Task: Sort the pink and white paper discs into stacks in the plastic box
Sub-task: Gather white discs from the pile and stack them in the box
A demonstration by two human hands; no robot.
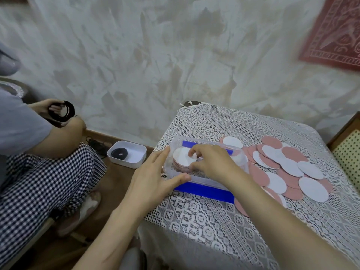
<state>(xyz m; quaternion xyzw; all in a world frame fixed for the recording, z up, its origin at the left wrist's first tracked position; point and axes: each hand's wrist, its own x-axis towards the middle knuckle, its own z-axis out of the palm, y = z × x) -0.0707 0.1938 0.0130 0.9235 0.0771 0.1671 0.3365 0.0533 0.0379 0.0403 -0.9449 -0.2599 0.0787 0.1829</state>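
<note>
Left hand [153, 172] spread, fingers straight, pressed against the left end of the plastic box [206, 181] on the desk [214, 227]. Right hand [212, 162] reaching inside, thumb and bent fingers pinching the stack [181, 159] (white disc on top) right under its fingertips. Loose discs [288, 168] scattered just right of that hand, outside the box.

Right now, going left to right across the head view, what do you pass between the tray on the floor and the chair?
A white floor tray holding a black ring → left hand → stack of discs → right hand → loose discs, pink and white, on the cloth → chair with a dotted seat.
</note>
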